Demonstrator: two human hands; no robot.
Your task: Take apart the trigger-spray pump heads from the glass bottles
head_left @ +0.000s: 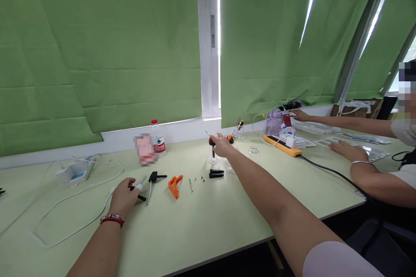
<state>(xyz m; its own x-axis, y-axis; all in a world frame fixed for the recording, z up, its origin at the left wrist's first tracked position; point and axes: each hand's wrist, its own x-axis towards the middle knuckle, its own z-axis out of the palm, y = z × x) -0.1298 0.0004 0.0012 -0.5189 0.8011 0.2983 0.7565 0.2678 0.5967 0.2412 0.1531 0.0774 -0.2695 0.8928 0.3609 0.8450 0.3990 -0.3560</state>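
My right hand (pixel 222 145) reaches far over the table, its fingers closed on a small screwdriver (pixel 213 142) with an orange and black handle. This stands in or just above a clear glass container (pixel 213 161); which one I cannot tell. A second orange and black handle (pixel 230 139) shows just beyond the hand. My left hand (pixel 123 199) rests low on the table, fingers curled round a black T-shaped tool (pixel 139 196) with a pale part and a metal tip. Right of it lie another black T-handled tool (pixel 153 177), an orange clamp (pixel 175 185) and a thin metal bit (pixel 191 185).
Black bit holders (pixel 216 174) and tiny metal parts lie mid-table. A water bottle (pixel 158 140) stands by the window. White cables (pixel 81 188) run along the left. An orange power strip (pixel 282 146) lies right, near a purple bottle (pixel 274 123) and another person's hands (pixel 349 151).
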